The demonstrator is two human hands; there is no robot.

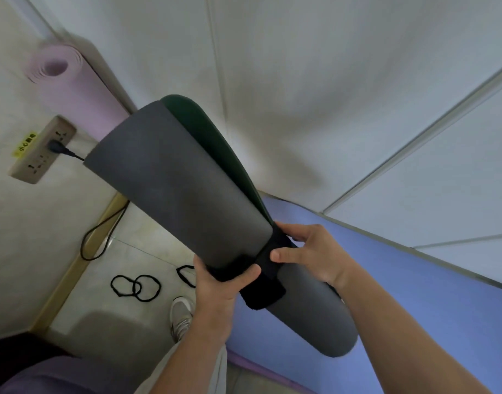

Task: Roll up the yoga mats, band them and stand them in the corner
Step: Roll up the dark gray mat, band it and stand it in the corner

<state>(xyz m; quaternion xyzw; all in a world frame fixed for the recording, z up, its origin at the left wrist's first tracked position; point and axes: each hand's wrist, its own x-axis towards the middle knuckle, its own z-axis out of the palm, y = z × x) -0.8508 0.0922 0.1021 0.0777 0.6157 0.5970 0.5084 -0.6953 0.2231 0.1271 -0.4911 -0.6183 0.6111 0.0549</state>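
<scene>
Gripping the rolled grey yoga mat (173,177) together, left hand (215,291) steadies it while right hand (315,251) pinches the black band (262,291) snug, above the floor's corner.

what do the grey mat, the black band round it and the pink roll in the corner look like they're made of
Grey mat: likely foam or rubber; matte, finely grained, curls without creasing, dark green inner face.
Black band: seemingly soft fabric or elastic; fuzzy, dull, wrapped snugly round the roll.
Pink roll: probably foam; thick spiral layers show at its end.
</scene>
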